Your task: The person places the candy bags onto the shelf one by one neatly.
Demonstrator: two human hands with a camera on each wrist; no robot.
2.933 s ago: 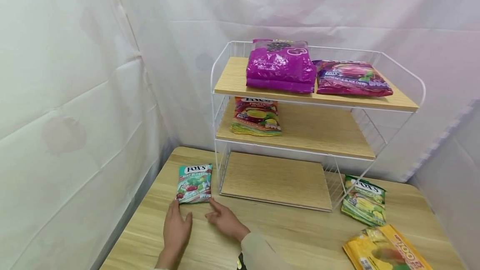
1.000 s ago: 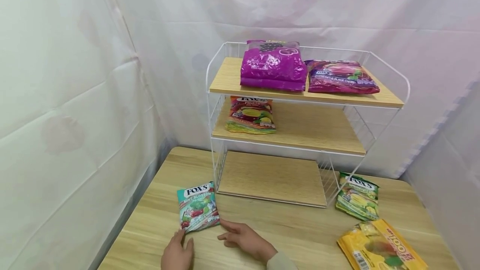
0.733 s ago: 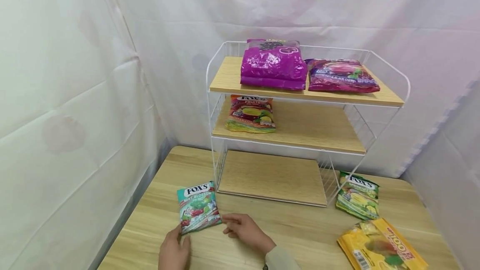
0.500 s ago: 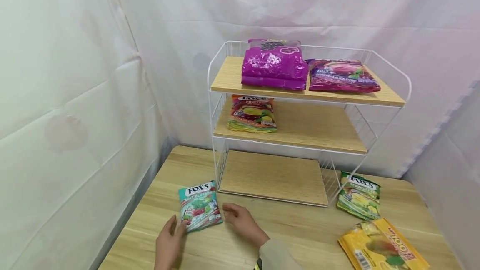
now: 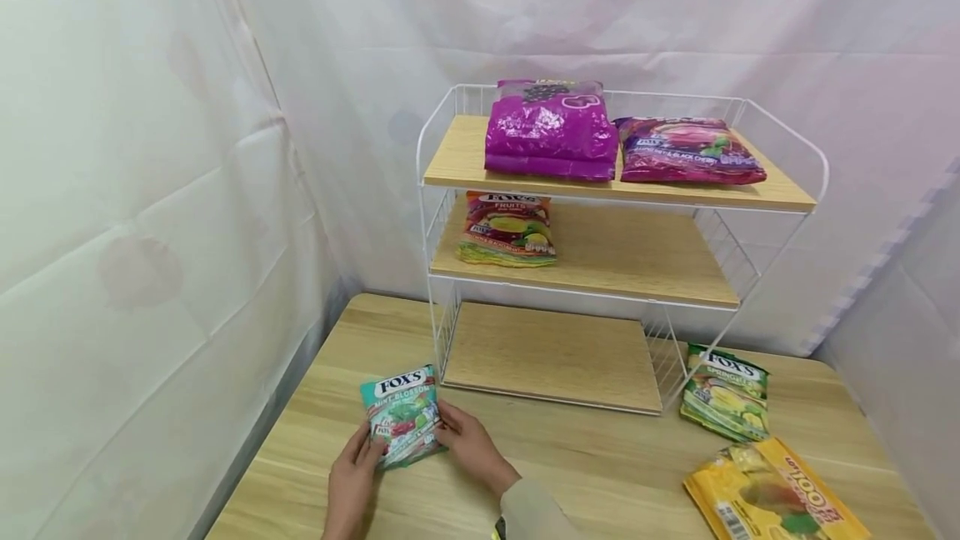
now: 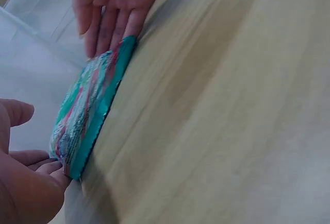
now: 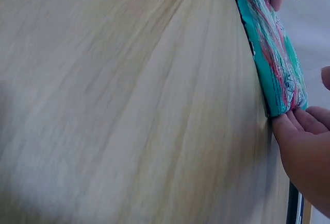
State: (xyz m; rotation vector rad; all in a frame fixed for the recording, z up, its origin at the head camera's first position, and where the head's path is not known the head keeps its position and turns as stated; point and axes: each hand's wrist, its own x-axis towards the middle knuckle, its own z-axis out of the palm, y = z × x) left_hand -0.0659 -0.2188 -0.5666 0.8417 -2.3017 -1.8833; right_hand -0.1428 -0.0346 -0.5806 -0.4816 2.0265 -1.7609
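A teal Fox's Mint Blossom candy bag (image 5: 405, 419) lies face up on the wooden table, left of the rack, slightly turned. My left hand (image 5: 352, 473) is at its left edge, with the thumb overlapping the front in the head view. At the right edge, my right hand (image 5: 472, 446) touches the bag with its fingers. Both wrist views show fairly straight fingers against or just under the bag's ends; the left thumb (image 6: 20, 113) and right thumb (image 7: 326, 77) stand off from it. Whether the bag is slightly raised I cannot tell.
A white wire rack with wooden shelves (image 5: 637, 252) stands behind. Purple bags (image 5: 551, 132) and a dark berry bag (image 5: 690, 152) lie on top, Fox's Fruits bags (image 5: 508, 232) in the middle. Green Springtea bags (image 5: 726, 397) and yellow mango bags (image 5: 776, 494) lie right.
Over the earlier frames the teal bag slid toward me and turned slightly. Half a second ago both hands hovered beside it; now they have come in and touch its sides.
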